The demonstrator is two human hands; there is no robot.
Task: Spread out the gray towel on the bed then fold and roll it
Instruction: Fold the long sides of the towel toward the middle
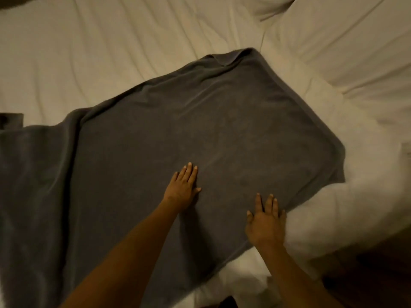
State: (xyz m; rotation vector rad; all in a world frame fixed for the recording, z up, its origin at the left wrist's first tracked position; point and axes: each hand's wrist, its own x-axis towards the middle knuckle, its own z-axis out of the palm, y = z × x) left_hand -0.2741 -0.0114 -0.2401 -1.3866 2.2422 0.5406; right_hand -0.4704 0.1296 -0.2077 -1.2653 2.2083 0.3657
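Observation:
The gray towel (178,130) lies spread across the white bed (89,52), running from the left edge of view to a far right corner. Its far corner is slightly bunched and a long fold runs down its left part. My left hand (182,187) rests flat on the towel near its middle, fingers apart. My right hand (265,223) lies flat on the towel close to its near right edge, fingers spread. Neither hand grips the cloth.
A white pillow or bunched duvet (344,63) lies at the back right. A small dark object (11,120) sits at the left edge. The bed's near edge drops to a dark floor (378,274) at the lower right.

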